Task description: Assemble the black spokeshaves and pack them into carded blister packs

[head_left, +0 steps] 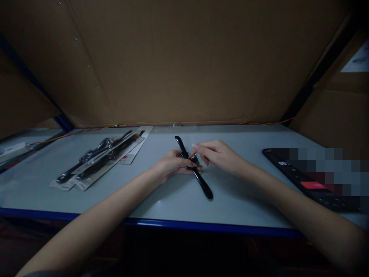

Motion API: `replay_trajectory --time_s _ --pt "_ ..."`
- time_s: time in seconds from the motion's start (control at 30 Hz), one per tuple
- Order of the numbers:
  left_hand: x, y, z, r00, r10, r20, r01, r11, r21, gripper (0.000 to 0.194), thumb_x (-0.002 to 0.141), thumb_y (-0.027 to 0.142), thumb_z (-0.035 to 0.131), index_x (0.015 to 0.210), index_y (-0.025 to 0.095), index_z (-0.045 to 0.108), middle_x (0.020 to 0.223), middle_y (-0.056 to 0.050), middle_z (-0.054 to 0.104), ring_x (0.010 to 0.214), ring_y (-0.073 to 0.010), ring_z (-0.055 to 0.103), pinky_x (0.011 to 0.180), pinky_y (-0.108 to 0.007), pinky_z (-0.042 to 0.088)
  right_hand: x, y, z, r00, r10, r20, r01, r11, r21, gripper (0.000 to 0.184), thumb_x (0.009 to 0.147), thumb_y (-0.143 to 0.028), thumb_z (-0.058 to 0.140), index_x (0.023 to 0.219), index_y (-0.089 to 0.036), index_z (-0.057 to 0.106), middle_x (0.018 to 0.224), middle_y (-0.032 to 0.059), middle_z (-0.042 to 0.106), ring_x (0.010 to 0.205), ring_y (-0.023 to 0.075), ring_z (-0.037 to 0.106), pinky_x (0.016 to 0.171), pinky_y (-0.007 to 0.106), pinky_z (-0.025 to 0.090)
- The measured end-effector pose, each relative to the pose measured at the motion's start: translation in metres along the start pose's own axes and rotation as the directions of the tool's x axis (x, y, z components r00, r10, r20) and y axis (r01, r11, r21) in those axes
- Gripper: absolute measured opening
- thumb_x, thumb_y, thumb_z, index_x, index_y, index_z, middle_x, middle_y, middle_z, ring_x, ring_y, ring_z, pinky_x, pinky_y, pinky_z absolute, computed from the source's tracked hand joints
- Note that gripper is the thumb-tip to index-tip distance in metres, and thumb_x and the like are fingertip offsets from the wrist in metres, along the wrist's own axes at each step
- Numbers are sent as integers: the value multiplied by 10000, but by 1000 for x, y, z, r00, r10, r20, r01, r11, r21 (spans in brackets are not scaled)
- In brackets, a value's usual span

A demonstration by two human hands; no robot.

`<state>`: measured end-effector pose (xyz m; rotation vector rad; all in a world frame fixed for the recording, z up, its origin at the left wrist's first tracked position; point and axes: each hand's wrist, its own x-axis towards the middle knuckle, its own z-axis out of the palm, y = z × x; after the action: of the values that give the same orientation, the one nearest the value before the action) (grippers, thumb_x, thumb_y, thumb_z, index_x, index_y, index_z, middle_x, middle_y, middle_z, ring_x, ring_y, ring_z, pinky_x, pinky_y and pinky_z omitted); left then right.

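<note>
A black spokeshave (203, 185) with two long handles is held slantwise just above the table, one handle pointing away and the other toward me. My left hand (174, 166) is closed around its middle, thumb on top and fingers beneath. From the right, my right hand (216, 154) reaches the same middle part, with thumb and index finger bent together at the blade and screw area and the other fingers curled. The fingers hide most of the body, so the exact part they pinch cannot be made out.
Several packaged spokeshaves (106, 156) on cards lie overlapping at the left of the grey table (150, 196). A dark device with a red patch (313, 185), partly pixelated, lies at the right. Cardboard (184, 65) walls the back, with thin wires (86, 132) along its foot.
</note>
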<state>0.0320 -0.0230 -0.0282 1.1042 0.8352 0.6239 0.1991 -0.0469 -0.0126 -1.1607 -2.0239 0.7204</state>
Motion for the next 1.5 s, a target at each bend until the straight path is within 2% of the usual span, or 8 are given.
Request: replay_trajectory --time_s 0.13,0.3,0.53,0.63,0.77,1.0,1.33,1.5 --pt "-1 0 1 1000 -2 19 2 1000 -9 219 673 -31 628 874 34 572 778 -102 662 670 -165 679 730 -304 535 -2 -5 -7 996 -92 15 93 953 -287 407 903 -417 374 728 -182 656 577 0 559 544 113 470 534 254 270" --pt "-1 1 1 1000 -5 19 5 1000 11 220 696 -21 617 906 29 575 842 -140 675 721 -183 690 698 -268 541 -5 -9 -11 996 -89 -16 71 874 -481 393 902 -425 381 686 -195 616 538 -5 518 501 108 419 515 269 216" --pt "1 -1 0 1000 -4 6 4 1000 14 192 691 -36 607 860 51 583 767 -105 676 687 -167 686 700 -270 537 -4 -7 -6 995 -67 79 89 942 -324 454 919 -443 338 673 -194 627 582 7 594 530 113 481 538 262 260" --pt "1 -1 -1 1000 0 13 0 1000 2 206 684 -30 622 868 49 578 770 -99 673 685 -168 685 724 -291 536 -3 -7 -6 993 -85 81 111 911 -397 446 924 -433 332 692 -195 629 590 6 592 545 113 480 552 261 254" --pt "1 -1 -1 1000 4 18 -4 1000 -17 226 680 -17 641 891 34 577 807 -106 669 695 -171 684 746 -310 534 -5 -10 -9 995 -103 1 89 847 -523 443 921 -441 335 705 -191 631 587 8 572 532 111 450 551 263 233" --pt "0 1 0 1000 0 4 0 1000 -2 198 688 -44 612 865 42 591 733 -81 661 675 -161 682 736 -289 531 -5 -8 -6 995 -47 93 78 930 -360 490 929 -470 300 743 -183 650 606 13 606 552 113 491 538 250 256" --pt "0 1 1 1000 -7 7 7 1000 5 213 698 -44 618 890 40 580 787 -115 675 702 -178 690 682 -263 541 -5 -9 -5 998 -58 -13 41 825 -563 432 919 -451 337 725 -192 621 569 6 550 535 111 462 538 262 222" --pt "0 1 1 1000 -7 12 7 1000 -9 194 698 -50 605 869 40 583 729 -83 662 684 -174 688 680 -262 544 -5 -9 -2 999 -31 -17 17 852 -524 438 916 -455 341 682 -186 595 565 13 548 535 116 455 533 264 228"
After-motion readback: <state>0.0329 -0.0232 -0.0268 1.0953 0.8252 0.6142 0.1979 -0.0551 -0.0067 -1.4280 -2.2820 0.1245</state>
